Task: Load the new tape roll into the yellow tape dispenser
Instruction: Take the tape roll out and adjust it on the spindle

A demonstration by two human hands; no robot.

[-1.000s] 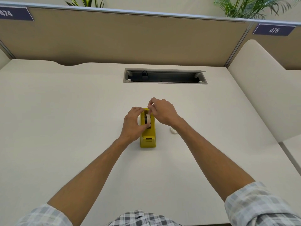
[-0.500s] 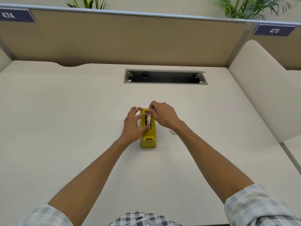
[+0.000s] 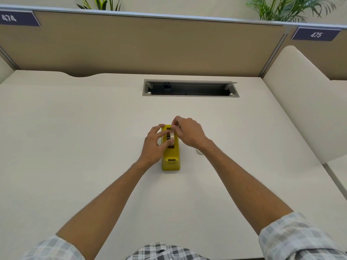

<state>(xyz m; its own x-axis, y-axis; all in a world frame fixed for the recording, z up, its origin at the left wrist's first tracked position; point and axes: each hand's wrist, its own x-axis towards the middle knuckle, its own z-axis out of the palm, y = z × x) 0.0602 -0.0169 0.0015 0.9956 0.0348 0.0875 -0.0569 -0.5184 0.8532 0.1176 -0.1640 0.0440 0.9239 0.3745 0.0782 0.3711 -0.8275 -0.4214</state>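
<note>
While the left hand (image 3: 153, 145) pinches the tape roll (image 3: 172, 138) into the yellow dispenser (image 3: 170, 158), the right hand (image 3: 188, 133) pinches its far edge; next, seating it likely needs downward pressure.

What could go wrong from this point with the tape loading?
The tape roll sits in the yellow dispenser, pinched by the left hand and right hand; fingers hide its seating, so it may sit crooked. Pushing could slide the dispenser across the desk.
</note>
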